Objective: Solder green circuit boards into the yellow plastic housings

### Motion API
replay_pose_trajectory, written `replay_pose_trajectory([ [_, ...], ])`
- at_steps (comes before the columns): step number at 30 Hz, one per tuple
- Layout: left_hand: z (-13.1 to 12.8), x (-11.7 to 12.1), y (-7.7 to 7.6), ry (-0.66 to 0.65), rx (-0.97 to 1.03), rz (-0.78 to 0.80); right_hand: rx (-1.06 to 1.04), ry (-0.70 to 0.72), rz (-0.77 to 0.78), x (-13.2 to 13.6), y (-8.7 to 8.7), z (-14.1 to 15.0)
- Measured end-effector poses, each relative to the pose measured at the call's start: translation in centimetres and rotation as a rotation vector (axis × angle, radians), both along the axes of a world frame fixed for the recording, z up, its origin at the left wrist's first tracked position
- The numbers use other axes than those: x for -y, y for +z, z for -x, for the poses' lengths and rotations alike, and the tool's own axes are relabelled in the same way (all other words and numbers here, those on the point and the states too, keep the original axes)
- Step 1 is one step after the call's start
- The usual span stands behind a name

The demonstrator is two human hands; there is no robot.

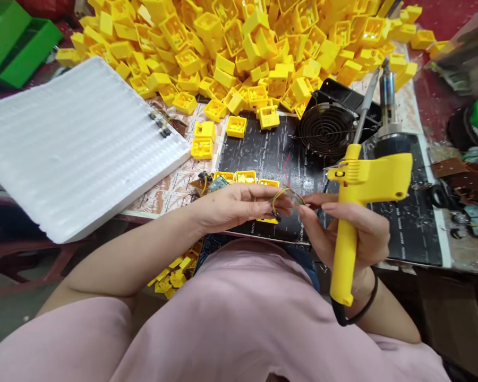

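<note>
While left hand [231, 206] pinches thin coloured wires [283, 197], right hand [352, 233] clenches yellow plastic soldering gun [368, 178]: handle [342, 278] near, metal barrel [387, 90] far.

Counted: one left hand [231, 204], one right hand [352, 233], one yellow soldering gun [344, 249], one cooling fan [325, 130], one white foam board [75, 143]; yellow plastic housings [223, 58] at far side too numerous to count.

Thin wires [282, 197], yellow soldering gun [366, 183]

A white foam board [75, 143] lies by heaped yellow housings [239, 53] and what seems a black fan [325, 130].
</note>
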State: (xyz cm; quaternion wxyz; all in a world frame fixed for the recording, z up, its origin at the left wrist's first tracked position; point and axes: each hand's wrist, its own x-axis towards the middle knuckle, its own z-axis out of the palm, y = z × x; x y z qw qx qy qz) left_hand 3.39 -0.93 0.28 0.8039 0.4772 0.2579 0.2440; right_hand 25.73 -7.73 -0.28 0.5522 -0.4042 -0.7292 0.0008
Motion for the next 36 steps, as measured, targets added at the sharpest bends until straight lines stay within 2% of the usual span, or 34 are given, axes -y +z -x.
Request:
replay_pose_trajectory([
  [4,-0.7,0.7,0.6,0.182,-0.227,-0.38,-0.022,-0.023,0.007,0.1,-0.4,0.4],
  [6,-0.5,0.6,0.8,0.207,-0.324,-0.518,-0.042,-0.032,0.001,0.1,-0.5,0.4],
  [9,-0.1,0.4,1.4,0.2,-0.336,-0.522,-0.002,-0.023,0.008,0.1,-0.3,0.0],
  [12,0.2,0.2,2.8,0.303,-0.31,-0.47,0.096,-0.022,0.069,0.1,-0.3,-0.5],
  [16,0.2,-0.2,4.3,0.444,-0.303,-0.546,0.153,0.003,0.103,-0.1,-0.7,-0.8],
  [18,0.2,-0.5,3.9,0.494,-0.312,-0.57,0.14,0.013,0.104,-0.1,-0.8,-0.8],
  [20,0.3,-0.7,2.8,0.518,-0.345,-0.621,0.143,-0.009,0.082,-0.1,-0.9,-0.9],
  [24,0.6,0.2,0.6,0.583,-0.419,-0.882,0.296,-0.146,-0.038,-0.3,-1.2,-1.1],
  [28,0.7,1.8,0.2,0.665,-0.469,-1.155,0.426,-0.233,-0.133,-0.6,-1.7,-1.0],
  [29,0.6,2.1,0.3,0.683,-0.455,-1.156,0.429,-0.235,-0.14,-0.7,-1.8,-1.0],
  [30,0.6,2.3,0.4,0.691,-0.421,-1.082,0.423,-0.234,-0.138,-0.6,-1.8,-0.9],
  [31,0.5,2.4,0.4,0.684,-0.369,-0.93,0.407,-0.232,-0.135,-0.5,-1.8,-0.8],
  [34,0.3,2.3,-0.1,0.545,-0.176,-0.241,0.346,-0.21,-0.132,-0.1,-1.5,-0.5],
  [35,0.2,2.2,-0.3,0.467,-0.136,-0.082,0.327,-0.195,-0.132,0.0,-1.4,-0.4],
  [36,0.1,2.1,-0.4,0.407,-0.123,-0.025,0.306,-0.174,-0.136,0.1,-1.2,-0.3],
])
